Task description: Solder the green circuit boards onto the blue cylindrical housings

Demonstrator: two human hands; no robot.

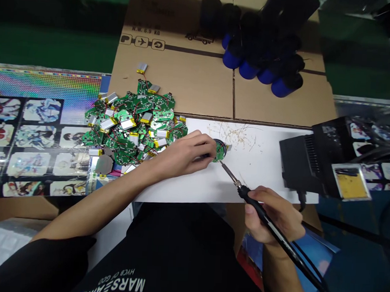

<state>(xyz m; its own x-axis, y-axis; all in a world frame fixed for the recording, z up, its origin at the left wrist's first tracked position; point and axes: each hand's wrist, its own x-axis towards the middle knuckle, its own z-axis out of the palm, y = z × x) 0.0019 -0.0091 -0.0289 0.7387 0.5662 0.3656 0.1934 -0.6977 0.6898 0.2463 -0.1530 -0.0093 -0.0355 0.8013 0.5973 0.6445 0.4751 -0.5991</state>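
My left hand [184, 154] is shut on a small round green circuit board [218, 150], which sits in a dark ring with thin wires at its edge. My right hand [273, 215] grips a black soldering iron [257, 212] like a pen. Its metal tip [221, 163] reaches the lower edge of the round board. Behind my left wrist lies a heap of green circuit boards [133, 125], wired with red leads to silver pouch batteries. One pouch battery [142, 68] lies apart on the cardboard.
Both forearms rest over a white work sheet [255, 175] scattered with thin clippings. A black soldering station [303, 158] and a yellow sponge tray [351, 182] stand to the right. Several blue-and-black cylinders [261, 58] stand on a cardboard box [185, 80] at the back. Printed sheets [35, 133] lie left.
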